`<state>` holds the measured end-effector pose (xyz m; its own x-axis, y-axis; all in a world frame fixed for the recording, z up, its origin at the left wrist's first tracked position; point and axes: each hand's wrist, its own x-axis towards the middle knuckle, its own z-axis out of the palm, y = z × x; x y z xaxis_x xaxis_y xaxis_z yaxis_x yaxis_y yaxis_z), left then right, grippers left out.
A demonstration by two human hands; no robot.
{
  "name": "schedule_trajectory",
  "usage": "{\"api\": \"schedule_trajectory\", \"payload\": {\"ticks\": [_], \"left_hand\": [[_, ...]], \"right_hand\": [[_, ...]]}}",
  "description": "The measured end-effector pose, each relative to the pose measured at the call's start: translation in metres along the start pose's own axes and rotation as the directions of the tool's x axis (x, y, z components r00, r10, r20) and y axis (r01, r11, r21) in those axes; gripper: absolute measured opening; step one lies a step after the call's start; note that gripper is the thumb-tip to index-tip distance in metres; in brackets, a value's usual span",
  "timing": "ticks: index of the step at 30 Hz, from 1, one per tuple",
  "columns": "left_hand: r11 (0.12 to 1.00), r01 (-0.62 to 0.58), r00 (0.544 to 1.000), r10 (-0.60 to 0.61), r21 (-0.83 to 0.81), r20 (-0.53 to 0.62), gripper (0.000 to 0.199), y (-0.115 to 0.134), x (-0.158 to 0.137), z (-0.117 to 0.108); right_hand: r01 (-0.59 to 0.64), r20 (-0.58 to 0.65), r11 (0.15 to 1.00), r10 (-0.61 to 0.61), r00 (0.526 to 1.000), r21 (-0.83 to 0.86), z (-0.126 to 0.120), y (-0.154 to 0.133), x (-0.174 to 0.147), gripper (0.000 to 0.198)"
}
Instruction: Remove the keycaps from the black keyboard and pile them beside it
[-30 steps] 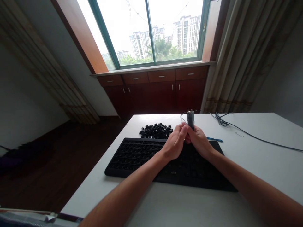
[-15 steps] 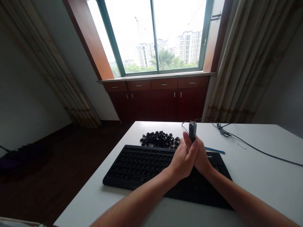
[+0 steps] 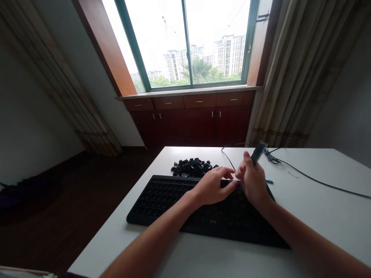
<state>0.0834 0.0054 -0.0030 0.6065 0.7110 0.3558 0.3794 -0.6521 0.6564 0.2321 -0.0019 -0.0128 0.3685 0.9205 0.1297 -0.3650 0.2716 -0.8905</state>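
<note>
My right hand is closed around a short black tool with a metal end, which points up and to the right, its lower part hidden in the fist. Just left of that fist is my left hand, thumb and fingers apart, fingertips close to the right hand; whether they touch I cannot tell. Both hands hover over a black keyboard, whose left part shows bare key sockets. Behind it lies a heap of loose black keycaps, partly covered by my left hand.
A black cable with a bundled loop runs across the right of the white table. Near it lies a thin bent wire. The end of a blue stick shows beside my right hand. Cabinets stand under the window.
My hands, earlier pressed together around the black tool, have come apart. The right hand has carried the tool to the right and tilted it; the left has moved slightly left and opened.
</note>
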Motion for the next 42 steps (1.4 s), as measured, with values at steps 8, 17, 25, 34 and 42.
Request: {"api": "schedule_trajectory", "payload": {"ticks": [8, 17, 25, 34, 42], "left_hand": [[0.958, -0.248, 0.949, 0.211, 0.144, 0.233, 0.017, -0.02, -0.003, -0.032], [0.982, -0.071, 0.995, 0.059, 0.173, 0.076, 0.014, -0.029, 0.0, -0.04], [0.902, 0.128, 0.985, -0.069, 0.411, -0.157, 0.009, -0.047, 0.0, -0.039], [0.841, 0.284, 0.937, -0.143, 0.46, -0.318, 0.014, -0.049, 0.0, -0.053], [0.811, 0.382, 0.896, -0.207, 0.444, -0.394, 0.021, -0.067, -0.004, -0.068]], "right_hand": [[-0.066, -0.068, 0.994, 0.072, 0.995, 0.088, -0.013, -0.003, 0.008, 0.049], [-0.126, -0.065, 0.985, 0.135, 0.989, 0.121, -0.011, -0.008, 0.01, 0.044], [-0.168, -0.016, 0.977, 0.172, 0.985, 0.135, -0.011, -0.01, 0.011, 0.04], [-0.155, 0.064, 0.984, 0.15, 0.987, 0.089, -0.015, -0.008, 0.011, 0.039], [-0.169, 0.069, 0.983, 0.164, 0.984, 0.066, -0.012, -0.009, 0.009, 0.039]]}}
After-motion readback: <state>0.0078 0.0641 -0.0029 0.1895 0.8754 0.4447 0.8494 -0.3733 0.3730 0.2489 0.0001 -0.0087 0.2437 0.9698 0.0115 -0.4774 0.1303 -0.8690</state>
